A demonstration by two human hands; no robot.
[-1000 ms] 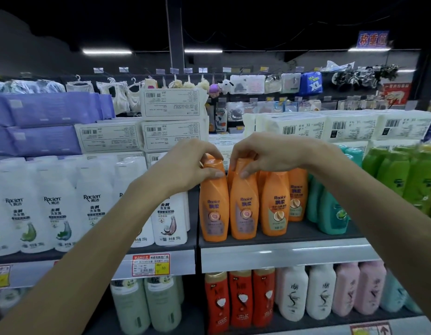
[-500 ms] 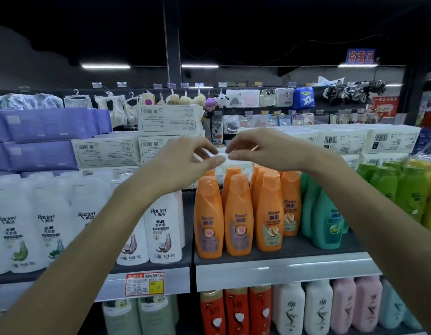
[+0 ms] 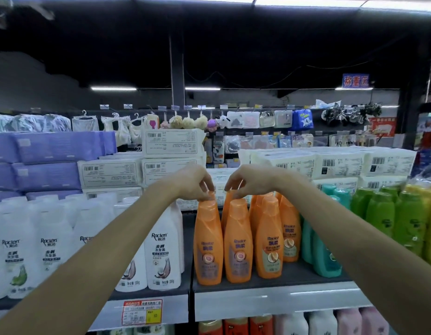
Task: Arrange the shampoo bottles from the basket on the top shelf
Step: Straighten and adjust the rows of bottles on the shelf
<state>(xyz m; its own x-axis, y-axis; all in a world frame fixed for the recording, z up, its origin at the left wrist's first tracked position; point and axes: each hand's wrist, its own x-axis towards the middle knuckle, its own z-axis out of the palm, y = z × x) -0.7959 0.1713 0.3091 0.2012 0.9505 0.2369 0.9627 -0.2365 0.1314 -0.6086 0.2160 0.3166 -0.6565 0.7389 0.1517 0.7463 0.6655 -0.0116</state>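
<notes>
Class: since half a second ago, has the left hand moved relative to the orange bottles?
Yes. The left hand has come down: it hovered just above the orange bottles, and its fingertips now reach the leftmost caps.

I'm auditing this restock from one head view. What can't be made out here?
Head view only:
Basket: outside the frame.
Back orange bottles: hidden behind the front row; number unclear.
Left hand, right hand: whether they pinch a bottle is unclear.
Price tag: print too small.
Red bottles: cut by the bottom edge.
</notes>
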